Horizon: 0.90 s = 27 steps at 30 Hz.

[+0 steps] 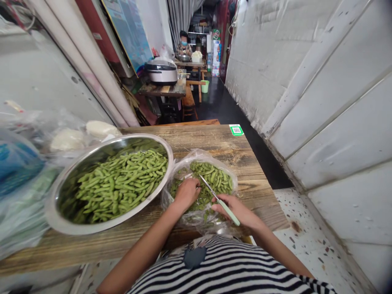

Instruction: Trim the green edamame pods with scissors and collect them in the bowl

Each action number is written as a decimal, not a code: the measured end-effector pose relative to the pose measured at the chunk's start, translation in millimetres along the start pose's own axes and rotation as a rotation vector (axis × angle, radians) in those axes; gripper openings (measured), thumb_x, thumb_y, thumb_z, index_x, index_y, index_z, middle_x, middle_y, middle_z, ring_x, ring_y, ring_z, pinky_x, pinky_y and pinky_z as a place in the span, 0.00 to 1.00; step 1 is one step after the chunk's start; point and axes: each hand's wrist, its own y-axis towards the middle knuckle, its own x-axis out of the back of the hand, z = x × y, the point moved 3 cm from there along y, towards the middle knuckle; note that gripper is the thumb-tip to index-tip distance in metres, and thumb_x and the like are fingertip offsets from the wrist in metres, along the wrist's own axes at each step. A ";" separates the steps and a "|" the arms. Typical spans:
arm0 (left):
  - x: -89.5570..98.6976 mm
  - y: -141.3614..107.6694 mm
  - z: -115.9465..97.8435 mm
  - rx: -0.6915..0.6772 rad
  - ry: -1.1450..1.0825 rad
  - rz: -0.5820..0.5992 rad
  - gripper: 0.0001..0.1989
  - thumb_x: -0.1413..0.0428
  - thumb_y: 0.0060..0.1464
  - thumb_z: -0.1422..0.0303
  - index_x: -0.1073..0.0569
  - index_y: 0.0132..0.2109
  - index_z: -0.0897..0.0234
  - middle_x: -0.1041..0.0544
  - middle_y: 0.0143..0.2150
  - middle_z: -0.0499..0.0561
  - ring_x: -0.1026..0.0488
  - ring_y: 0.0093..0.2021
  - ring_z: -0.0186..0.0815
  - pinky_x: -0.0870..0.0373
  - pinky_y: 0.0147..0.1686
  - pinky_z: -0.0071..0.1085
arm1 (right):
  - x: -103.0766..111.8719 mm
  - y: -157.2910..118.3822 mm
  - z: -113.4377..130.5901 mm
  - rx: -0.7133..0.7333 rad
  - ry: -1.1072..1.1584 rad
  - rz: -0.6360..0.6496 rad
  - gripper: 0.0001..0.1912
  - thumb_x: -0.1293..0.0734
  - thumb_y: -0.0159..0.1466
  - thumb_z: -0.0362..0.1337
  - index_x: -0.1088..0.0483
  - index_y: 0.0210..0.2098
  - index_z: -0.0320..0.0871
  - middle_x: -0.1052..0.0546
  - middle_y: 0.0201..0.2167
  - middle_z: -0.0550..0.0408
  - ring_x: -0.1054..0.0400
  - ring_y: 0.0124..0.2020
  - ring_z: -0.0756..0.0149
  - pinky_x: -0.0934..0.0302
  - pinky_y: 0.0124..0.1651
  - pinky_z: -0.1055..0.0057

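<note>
Holding a pale-green-handled cutting tool (228, 210) in the right hand (238, 209), with fingers around the handle and the metal end slanting forward and leftward over a clear plastic bag (200, 153). Reaching down with the left hand (187, 192) into the open mouth of that bag, among green pods (221, 179) and smaller dark-green bits (200, 202), just beside the metal tip of the tool. Bending the left fingers down into the heap; with fingertips hidden, cannot tell between pinching a pod and merely touching the pile.

Dressed in a striped top (214, 273), facing a wooden table (254, 179), with the bag lying near the close edge of the planks. Just left of the bag, on the same table, a large metal basin (88, 229), loaded with a broad pile of loose pods (122, 183). Past its left side, plastic wrappings (27, 228), with two pale rounded lumps (69, 139) among them. At the far right corner of the table, a small green-edged card (236, 130) with a printed square code.

Farther off, on a second wooden table (165, 90), a pale cooker (161, 73). Behind it, at another table, another person (184, 49) near a metal bowl (183, 58) and a white tub (197, 59). Close by, a light-green bucket (205, 86).
</note>
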 end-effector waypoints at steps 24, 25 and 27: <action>17.0 -4.9 19.7 0.064 -0.164 -0.150 0.10 0.48 0.50 0.72 0.24 0.38 0.66 0.23 0.40 0.57 0.27 0.42 0.41 0.33 0.45 0.35 | 0.2 1.8 -5.2 0.004 -0.038 -0.043 0.23 0.35 0.58 0.55 0.31 0.37 0.38 0.36 0.21 0.60 0.45 0.19 0.75 0.50 0.21 0.78; 17.9 -5.7 22.9 0.082 -0.245 -0.178 0.09 0.47 0.49 0.71 0.23 0.37 0.65 0.23 0.39 0.56 0.27 0.41 0.41 0.32 0.43 0.35 | 0.0 2.6 -7.9 -0.010 -0.023 -0.048 0.24 0.35 0.58 0.55 0.32 0.38 0.38 0.36 0.21 0.60 0.45 0.19 0.75 0.50 0.21 0.78; 18.6 -9.1 27.9 0.147 -0.430 -0.200 0.10 0.45 0.49 0.66 0.23 0.35 0.65 0.22 0.34 0.53 0.27 0.35 0.40 0.31 0.38 0.34 | -0.7 4.7 -14.4 -0.039 0.015 -0.056 0.24 0.36 0.59 0.55 0.33 0.41 0.39 0.36 0.21 0.61 0.44 0.18 0.75 0.49 0.20 0.79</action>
